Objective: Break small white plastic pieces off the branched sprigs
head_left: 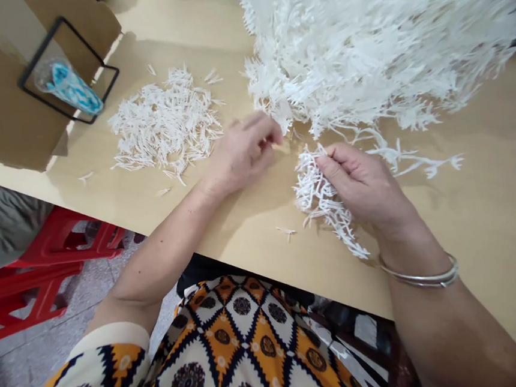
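My right hand (363, 181) pinches a bunch of small white branching plastic sprigs (314, 185) between thumb and fingers. The bunch hangs down toward the table's front edge. To its left, my left hand (252, 149) is held over the table with its fingers curled in; whatever they hold, if anything, is hidden. A loose heap of white plastic pieces (166, 123) lies left of that hand. Behind both hands rises a big pile of white plastic branches (362, 46), with a single long branch (417, 156) sticking out beside my right hand.
A cardboard box (0, 89) stands at the left, with a black wire frame (109, 68) and a clear cup (72, 89) holding something blue and white by it. A stray sprig (287, 231) lies near the table edge. Red stools (67, 240) are below left.
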Available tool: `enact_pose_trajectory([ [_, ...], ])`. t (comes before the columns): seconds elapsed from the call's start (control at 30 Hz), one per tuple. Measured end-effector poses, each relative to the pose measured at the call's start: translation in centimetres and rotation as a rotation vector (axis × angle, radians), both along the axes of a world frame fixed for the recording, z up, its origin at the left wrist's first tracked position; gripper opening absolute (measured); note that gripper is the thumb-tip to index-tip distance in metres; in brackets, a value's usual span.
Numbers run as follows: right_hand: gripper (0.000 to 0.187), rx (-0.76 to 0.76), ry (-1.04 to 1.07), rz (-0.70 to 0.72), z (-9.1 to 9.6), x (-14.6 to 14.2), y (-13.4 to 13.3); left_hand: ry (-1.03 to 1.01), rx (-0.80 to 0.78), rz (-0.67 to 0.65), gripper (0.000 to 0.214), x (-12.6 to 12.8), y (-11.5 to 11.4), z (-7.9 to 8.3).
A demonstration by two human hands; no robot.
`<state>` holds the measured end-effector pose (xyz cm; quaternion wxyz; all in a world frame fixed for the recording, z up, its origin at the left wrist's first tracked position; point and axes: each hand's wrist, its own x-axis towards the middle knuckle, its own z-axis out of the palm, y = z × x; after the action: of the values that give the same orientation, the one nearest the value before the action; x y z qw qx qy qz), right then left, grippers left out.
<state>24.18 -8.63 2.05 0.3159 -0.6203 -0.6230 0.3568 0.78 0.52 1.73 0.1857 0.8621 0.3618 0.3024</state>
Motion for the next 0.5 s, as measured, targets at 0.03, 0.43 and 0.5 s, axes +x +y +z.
enact_pose_trajectory([
  [0.03, 0.035, 0.0, 0.023, -0.018, -0.3, 0.4, 0.1, 0.019, -0.01, -0.145, 0.021, 0.2, -0.1, -0.4],
  [0.43, 0.033, 0.004, 0.043, 0.013, -0.9, 1.4, 0.6, 0.337, 0.198, 0.274, 0.029, -2.5, 3.3, -3.5],
  [0.5, 0.034, 0.015, 0.047, 0.04, -0.9, 1.4, 0.7, 0.393, 0.25, 0.427, 0.029, -4.7, 5.0, -2.9],
])
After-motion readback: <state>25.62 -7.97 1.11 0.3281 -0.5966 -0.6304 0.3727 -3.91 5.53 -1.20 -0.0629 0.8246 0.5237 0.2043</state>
